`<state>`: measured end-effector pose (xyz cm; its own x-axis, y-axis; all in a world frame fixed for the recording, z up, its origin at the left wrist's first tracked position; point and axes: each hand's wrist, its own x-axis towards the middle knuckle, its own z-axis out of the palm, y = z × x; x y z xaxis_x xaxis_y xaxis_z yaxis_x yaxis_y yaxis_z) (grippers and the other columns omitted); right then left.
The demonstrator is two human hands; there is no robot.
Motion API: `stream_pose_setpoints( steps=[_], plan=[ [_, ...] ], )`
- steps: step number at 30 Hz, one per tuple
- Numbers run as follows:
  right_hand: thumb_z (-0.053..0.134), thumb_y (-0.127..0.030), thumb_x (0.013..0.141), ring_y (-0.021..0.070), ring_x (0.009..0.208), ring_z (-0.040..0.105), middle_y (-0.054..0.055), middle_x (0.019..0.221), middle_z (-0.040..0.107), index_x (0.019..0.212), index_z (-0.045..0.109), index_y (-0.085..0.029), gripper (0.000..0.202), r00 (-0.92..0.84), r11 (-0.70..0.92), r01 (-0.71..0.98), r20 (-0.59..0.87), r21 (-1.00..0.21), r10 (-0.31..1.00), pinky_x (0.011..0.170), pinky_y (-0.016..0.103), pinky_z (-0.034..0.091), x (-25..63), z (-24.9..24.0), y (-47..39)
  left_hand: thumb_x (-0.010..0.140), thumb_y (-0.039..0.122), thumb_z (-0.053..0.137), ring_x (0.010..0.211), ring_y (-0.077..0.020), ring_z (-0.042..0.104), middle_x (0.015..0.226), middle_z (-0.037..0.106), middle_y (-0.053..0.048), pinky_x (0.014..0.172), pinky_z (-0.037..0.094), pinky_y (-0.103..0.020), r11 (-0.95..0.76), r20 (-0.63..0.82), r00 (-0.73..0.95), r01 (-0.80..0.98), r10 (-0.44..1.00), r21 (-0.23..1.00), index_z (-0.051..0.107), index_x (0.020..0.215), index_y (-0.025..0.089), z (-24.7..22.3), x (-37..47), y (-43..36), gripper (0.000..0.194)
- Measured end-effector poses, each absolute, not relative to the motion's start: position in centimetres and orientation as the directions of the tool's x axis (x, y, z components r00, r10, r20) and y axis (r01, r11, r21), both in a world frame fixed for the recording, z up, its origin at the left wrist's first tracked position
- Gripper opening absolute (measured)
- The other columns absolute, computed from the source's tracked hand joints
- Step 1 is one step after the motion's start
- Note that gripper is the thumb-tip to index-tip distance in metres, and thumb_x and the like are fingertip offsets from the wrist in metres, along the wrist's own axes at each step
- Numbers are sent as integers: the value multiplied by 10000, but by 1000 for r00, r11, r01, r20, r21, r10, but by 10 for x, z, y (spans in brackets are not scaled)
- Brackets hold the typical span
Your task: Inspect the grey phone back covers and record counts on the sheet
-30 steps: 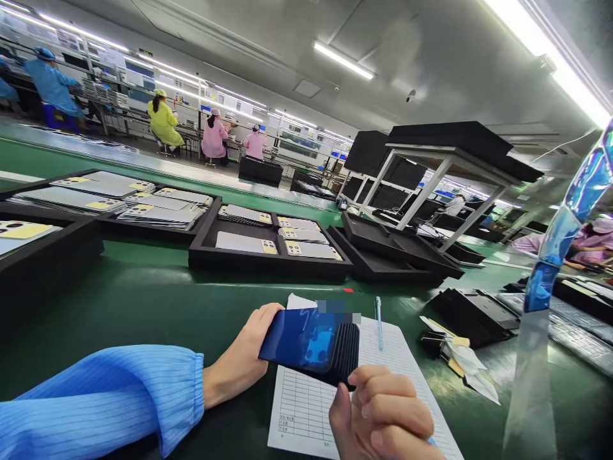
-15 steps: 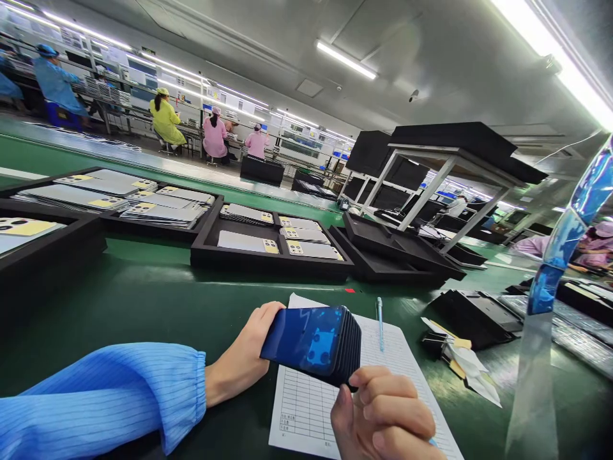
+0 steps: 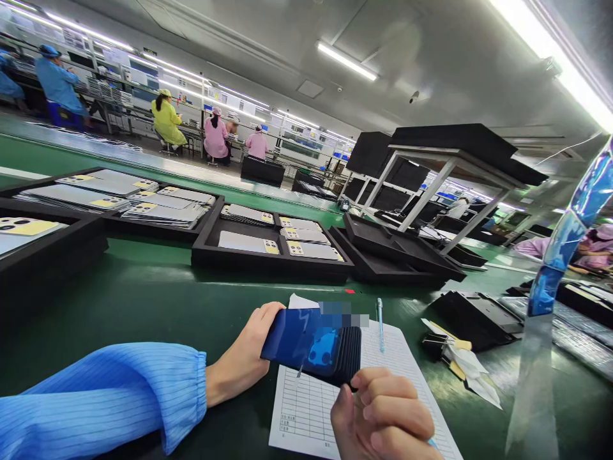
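My left hand [image 3: 246,345] is wrapped round the left end of a stack of dark blue phone back covers [image 3: 292,335]. The stack tilts above a printed form [image 3: 306,409], and its layered edges face right. Camera cut-outs show on the top cover; part of its upper right is pixelated. At the stack's lower right corner, the thumb and index finger of my right hand [image 3: 387,415] close in on the edges, the other fingers curled. Part of a light blue thing shows under that hand; I cannot make out what it is.
Beyond the form stand black trays [image 3: 268,271] with pale, yellow-labelled covers. Emptier black trays [image 3: 397,255] lean together to the right. A pen [image 3: 380,326] lies on the form. Clipped papers [image 3: 462,361] lie on the right, near a hanging blue film strip [image 3: 565,236]. People sit at far benches.
Both hands and the stack stay almost in the same place. The view has shifted very slightly.
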<state>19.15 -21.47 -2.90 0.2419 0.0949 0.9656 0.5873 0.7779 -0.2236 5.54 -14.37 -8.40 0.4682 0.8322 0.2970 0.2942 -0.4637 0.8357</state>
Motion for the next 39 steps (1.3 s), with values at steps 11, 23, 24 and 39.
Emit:
stream_pose_setpoints(
  steps=[11, 23, 24, 39],
  plan=[
    [437, 193, 529, 58, 490, 358, -69, 589, 341, 595, 286, -189, 416, 240, 778, 587, 966, -226, 100, 377, 192, 381, 192, -26, -215, 569, -107, 336, 1076, -164, 425, 1166, 446, -14, 987, 358, -358, -470, 305, 460, 302, 834, 829, 373, 1170, 270, -87, 55, -144, 710],
    [455, 181, 536, 61, 492, 342, -74, 593, 344, 588, 274, -184, 411, 241, 771, 596, 966, -226, 97, 384, 197, 381, 192, -31, -214, 594, -90, 350, 1087, -164, 418, 1178, 435, -10, 973, 375, -353, -455, 286, 464, 308, 839, 835, 361, 1175, 289, -85, 56, -143, 694],
    [454, 182, 538, 59, 493, 341, -74, 595, 343, 588, 273, -182, 410, 234, 771, 596, 967, -225, 101, 386, 194, 380, 192, -30, -213, 608, -81, 356, 1086, -166, 419, 1180, 434, -10, 970, 379, -354, -451, 281, 467, 305, 838, 839, 362, 1175, 290, -84, 56, -144, 678],
    [527, 127, 606, 49, 496, 348, -67, 592, 331, 598, 276, -182, 398, 241, 772, 607, 969, -189, 48, 420, 193, 385, 192, -32, -211, 615, -60, 366, 1071, -176, 442, 1167, 458, -27, 968, 389, -353, -468, 309, 455, 291, 835, 835, 384, 1168, 260, -85, 56, -142, 640]
  ],
)
